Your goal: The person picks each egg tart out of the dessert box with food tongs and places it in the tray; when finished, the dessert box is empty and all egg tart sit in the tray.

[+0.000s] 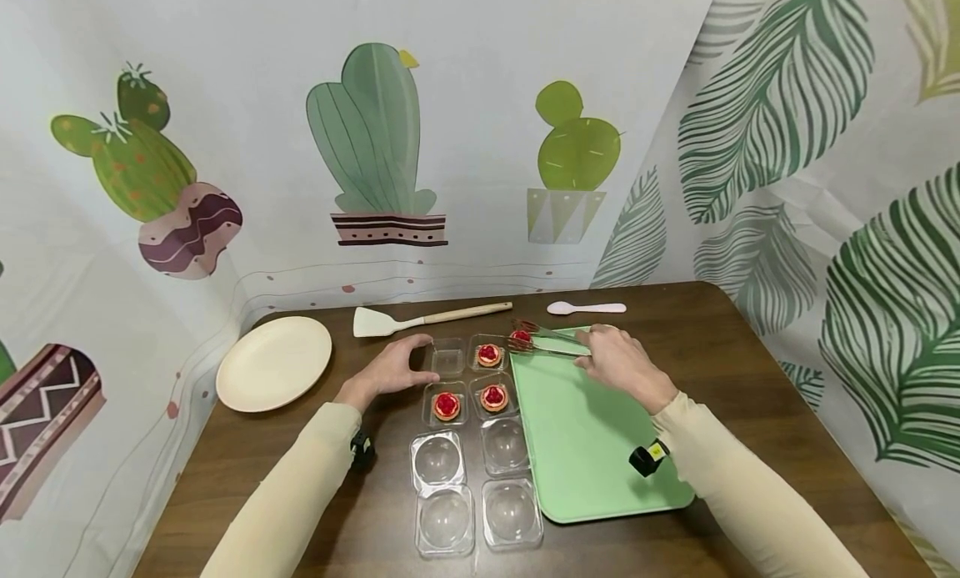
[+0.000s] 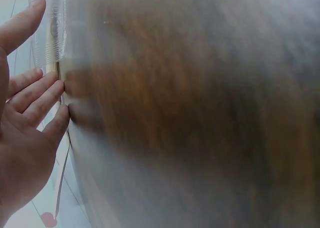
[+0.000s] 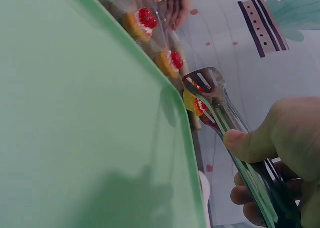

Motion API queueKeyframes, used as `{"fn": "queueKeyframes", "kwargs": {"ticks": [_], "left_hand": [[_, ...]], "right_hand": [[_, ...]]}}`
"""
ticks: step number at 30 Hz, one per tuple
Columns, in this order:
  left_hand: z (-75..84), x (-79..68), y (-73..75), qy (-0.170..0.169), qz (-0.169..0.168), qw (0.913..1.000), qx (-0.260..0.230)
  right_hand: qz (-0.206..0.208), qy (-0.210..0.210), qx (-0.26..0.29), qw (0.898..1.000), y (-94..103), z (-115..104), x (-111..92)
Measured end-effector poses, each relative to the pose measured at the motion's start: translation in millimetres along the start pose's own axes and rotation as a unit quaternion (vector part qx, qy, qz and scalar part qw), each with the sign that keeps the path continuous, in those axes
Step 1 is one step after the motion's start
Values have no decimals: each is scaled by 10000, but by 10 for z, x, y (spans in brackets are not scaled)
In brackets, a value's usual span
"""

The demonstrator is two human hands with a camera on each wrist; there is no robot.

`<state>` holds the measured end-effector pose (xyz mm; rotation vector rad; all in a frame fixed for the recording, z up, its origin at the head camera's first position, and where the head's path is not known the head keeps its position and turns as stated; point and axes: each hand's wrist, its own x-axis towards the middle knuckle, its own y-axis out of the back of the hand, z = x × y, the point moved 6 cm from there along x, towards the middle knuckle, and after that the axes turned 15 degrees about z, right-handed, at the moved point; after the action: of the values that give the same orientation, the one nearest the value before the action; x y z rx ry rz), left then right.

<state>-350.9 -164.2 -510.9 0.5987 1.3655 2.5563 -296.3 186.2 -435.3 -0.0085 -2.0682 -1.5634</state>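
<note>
My right hand (image 1: 624, 361) grips metal tongs (image 3: 235, 133), thumb on one arm and fingers curled round the other. Between the tong heads is a tart with red topping (image 3: 196, 101), over the far left corner of the green tray (image 1: 600, 461). My left hand (image 1: 392, 368), its fingers extended and thumb spread, is at the left side of a clear plastic container (image 1: 448, 358) with nothing in it. Beside and in front of that one, three more clear containers each hold a red-topped tart, such as the near-left tart (image 1: 446, 406).
Several clear domed containers (image 1: 444, 520) stand nearer the front edge. A cream plate (image 1: 273, 364) lies at the left. Along the back are a white spatula with a wooden handle (image 1: 465, 313) and a pale pink spoon (image 1: 588, 309). A printed cloth wall (image 1: 480, 144) rises behind the table.
</note>
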Motion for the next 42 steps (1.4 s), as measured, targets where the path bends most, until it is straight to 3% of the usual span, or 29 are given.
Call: {"fn": "queueKeyframes", "kwargs": {"ticks": [33, 42], "left_hand": [[-11, -5, 10, 86, -34, 10000, -27], [3, 2, 14, 48, -44, 10000, -28]], "right_hand": [[-182, 117, -230, 9995, -158, 113, -215], [-337, -169, -8, 9993, -129, 147, -238]]}}
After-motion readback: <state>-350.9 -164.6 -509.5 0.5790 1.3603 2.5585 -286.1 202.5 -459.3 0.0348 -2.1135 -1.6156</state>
